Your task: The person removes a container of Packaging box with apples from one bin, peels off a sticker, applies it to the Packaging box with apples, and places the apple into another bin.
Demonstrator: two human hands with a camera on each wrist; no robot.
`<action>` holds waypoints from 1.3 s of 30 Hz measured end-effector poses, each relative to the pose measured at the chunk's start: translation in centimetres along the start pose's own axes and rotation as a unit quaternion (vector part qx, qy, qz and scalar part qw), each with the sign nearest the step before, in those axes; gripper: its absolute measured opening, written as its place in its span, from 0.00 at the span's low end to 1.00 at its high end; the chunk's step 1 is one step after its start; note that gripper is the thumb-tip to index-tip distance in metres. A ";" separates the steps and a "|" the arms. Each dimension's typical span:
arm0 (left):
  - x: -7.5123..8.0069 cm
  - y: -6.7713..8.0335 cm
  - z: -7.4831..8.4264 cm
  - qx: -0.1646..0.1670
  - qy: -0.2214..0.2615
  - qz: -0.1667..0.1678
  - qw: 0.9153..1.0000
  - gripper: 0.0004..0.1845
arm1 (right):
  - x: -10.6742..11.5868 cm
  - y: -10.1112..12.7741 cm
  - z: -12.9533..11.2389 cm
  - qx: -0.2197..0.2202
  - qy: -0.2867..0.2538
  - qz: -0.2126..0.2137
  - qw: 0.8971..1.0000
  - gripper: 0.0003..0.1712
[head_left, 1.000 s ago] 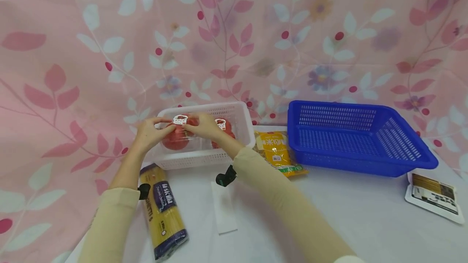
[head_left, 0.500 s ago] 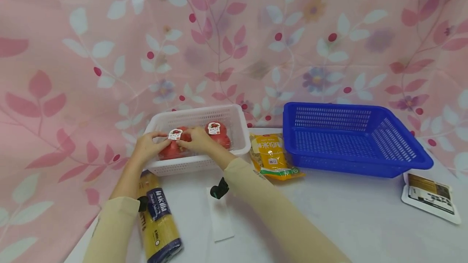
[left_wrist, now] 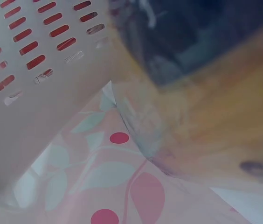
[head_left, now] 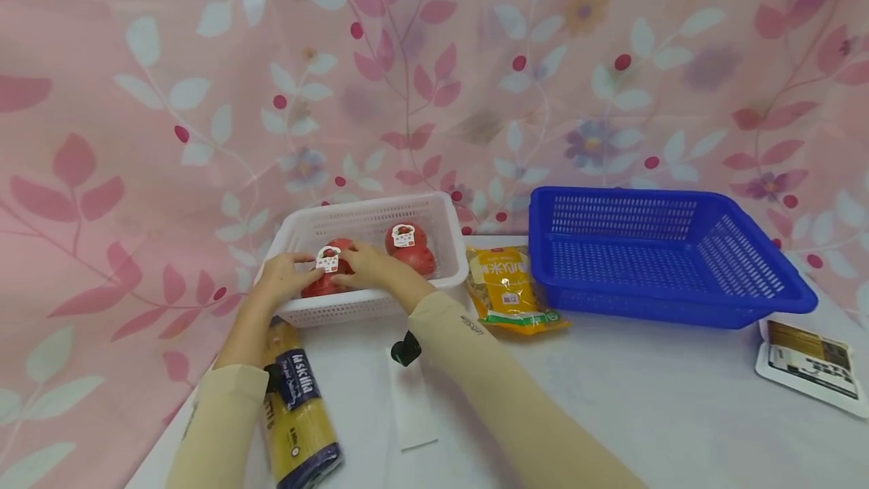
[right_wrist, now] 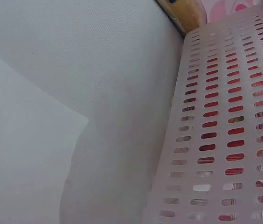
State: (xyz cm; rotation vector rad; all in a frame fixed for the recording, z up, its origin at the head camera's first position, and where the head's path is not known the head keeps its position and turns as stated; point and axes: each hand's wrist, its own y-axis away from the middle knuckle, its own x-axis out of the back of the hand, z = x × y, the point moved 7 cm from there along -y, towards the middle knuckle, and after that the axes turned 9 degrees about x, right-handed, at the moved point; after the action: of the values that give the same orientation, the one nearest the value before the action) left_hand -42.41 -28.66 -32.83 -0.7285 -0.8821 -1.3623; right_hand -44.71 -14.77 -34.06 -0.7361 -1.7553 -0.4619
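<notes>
In the head view, a clear pack of red tomatoes (head_left: 328,284) with a white label sits low at the left end of the white basket (head_left: 456,247). My left hand (head_left: 281,278) holds its left side, and my right hand (head_left: 373,269) grips its right side, fingertips near the label. A second tomato pack (head_left: 413,256) lies to the right inside the same basket. Both wrist views show the slotted basket wall (right_wrist: 215,130), with red tomatoes visible through the slots; neither plainly shows the fingers.
A spaghetti pack (head_left: 302,413) lies before the white basket, beneath my left wrist. Right of it is a white strip (head_left: 413,413). A yellow food bag (head_left: 505,285) stands between the white basket and a blue basket (head_left: 652,308). A white-edged packet (head_left: 811,364) lies far right.
Both hands have lowered the left tomato pack deeper into the white basket, and its label now sits lower. The head view has shifted slightly.
</notes>
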 end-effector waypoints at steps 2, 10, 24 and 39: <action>0.0 0.0 0.1 -0.004 -0.003 0.003 1.000 0.31 | 0.1 0.0 0.1 0.002 0.005 -0.001 1.000 0.38; -0.2 -0.1 0.2 -0.020 -0.013 0.002 1.000 0.30 | -0.1 -0.1 0.3 0.002 0.025 -0.007 1.000 0.38; -0.2 0.0 0.4 -0.023 -0.043 0.020 0.999 0.31 | 1.0 0.8 -0.1 0.051 0.056 0.013 0.997 0.20; -1.8 3.9 4.8 -0.039 -0.124 -0.022 0.991 0.22 | 4.1 7.9 -1.3 0.153 0.069 0.107 0.980 0.21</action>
State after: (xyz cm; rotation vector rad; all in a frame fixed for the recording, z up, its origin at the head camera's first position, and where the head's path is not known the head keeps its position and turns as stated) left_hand -39.08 -23.30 -31.75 -0.9593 -1.0501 -1.3694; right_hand -39.16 -8.85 -30.24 -0.6474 -1.5514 -0.0890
